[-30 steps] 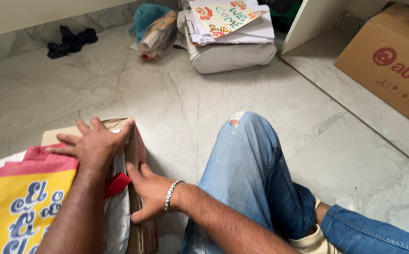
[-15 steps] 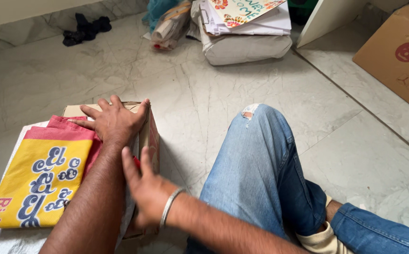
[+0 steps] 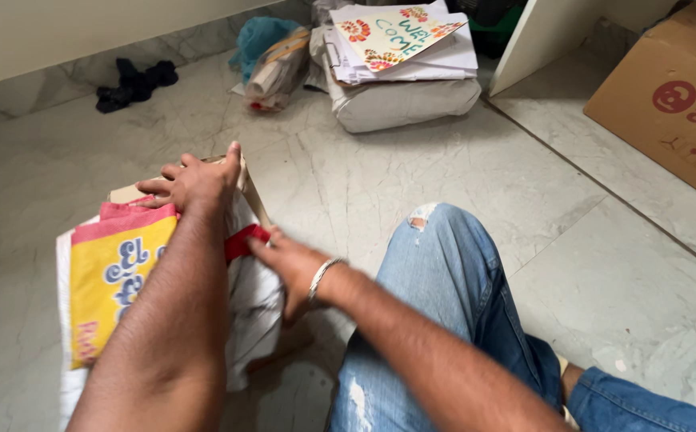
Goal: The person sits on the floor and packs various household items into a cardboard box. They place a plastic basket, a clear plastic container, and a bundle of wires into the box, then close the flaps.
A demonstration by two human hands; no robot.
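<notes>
We see one woven sack (image 3: 116,280), yellow, pink and white, draped over one small cardboard box (image 3: 246,188) on the marble floor (image 3: 364,192) at nine o'clock of our raised knee (image 3: 436,264). Our left hand (image 3: 196,182) presses flat on the sack's top, fingers spread wide. Our right hand (image 3: 292,268), one bracelet (image 3: 320,276) at its wrist, lies against the sack's side, fingers extended, gripping nothing we can see.

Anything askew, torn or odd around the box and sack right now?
The brown cardboard box sits tilted under the yellow-and-pink woven sack, which hangs over its edge. The blue jeans have a frayed hole at the knee. A dark cloth lies crumpled by the wall.
</notes>
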